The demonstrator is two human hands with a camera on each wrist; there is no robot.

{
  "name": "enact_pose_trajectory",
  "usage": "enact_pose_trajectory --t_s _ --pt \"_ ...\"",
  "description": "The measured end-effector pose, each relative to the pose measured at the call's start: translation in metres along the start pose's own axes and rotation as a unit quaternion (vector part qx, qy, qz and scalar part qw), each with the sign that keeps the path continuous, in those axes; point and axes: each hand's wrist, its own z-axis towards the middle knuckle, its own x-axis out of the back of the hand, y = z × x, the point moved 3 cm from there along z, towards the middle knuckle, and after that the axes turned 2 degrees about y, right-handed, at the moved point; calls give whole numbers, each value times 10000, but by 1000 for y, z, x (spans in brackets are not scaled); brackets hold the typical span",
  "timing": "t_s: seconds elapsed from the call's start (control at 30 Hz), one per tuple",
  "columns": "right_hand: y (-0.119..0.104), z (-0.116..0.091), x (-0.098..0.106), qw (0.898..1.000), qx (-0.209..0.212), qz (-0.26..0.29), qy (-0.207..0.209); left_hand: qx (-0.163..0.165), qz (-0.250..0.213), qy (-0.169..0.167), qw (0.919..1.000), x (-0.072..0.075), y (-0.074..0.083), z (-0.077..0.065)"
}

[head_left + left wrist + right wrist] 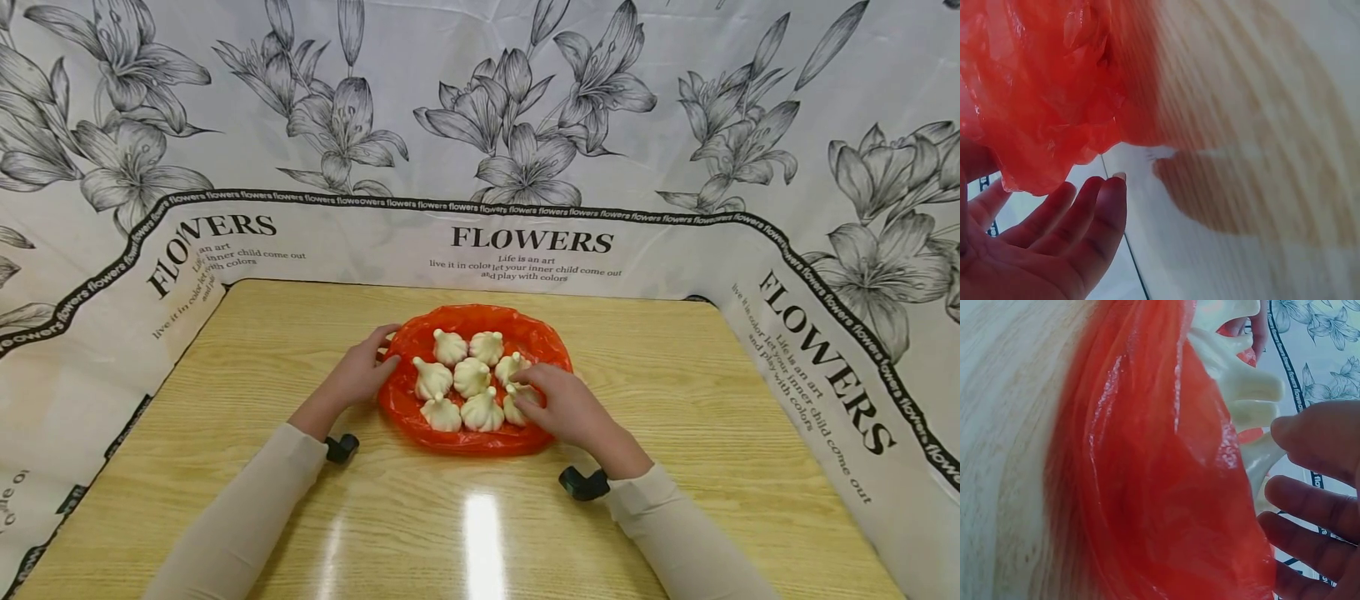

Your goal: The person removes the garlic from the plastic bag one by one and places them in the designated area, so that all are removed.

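A red plastic bag [420, 429] lies spread open on the table, its rim forming a low ring. Several whitish garlic bulbs [472, 377] sit inside it in rough rows, stems up. At the bag's left side my left hand [365, 367] has its thumb at the rim; in the left wrist view its fingers extend loosely beside the hanging plastic [1041, 94]. My right hand [566, 404] reaches over the right rim, with thumb and fingers spread about a right-hand garlic bulb [517, 410]. The right wrist view has the thumb right at a garlic stem [1263, 459].
The bag stands on a light wood-grain table [637, 350]. A white cloth [360, 242] printed with flowers and lettering rises behind and along both sides. Dark devices [585, 483] are worn at both wrists.
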Motion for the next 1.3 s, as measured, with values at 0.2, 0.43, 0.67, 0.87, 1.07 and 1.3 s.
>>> enact_pose_trajectory --t_s 0.2,0.43,0.67,0.87,1.07,1.3 --pt "0 0 -2 9999 58 20 119 -88 2 60 9999 -1 -1 1" --pt "0 1 -5 9998 43 62 177 -64 70 124 9999 -3 -2 3" --pt "-1 2 -8 9996 29 52 281 44 43 202 9998 -4 -4 2" --pt "-2 2 -9 9993 109 3 354 150 -87 272 9995 -5 -6 2" --pt "-5 0 -9 9969 528 -308 492 75 -194 279 9994 -6 -5 1" --pt "-7 -2 -8 9928 770 -621 682 -66 -114 208 9997 -8 -4 2"
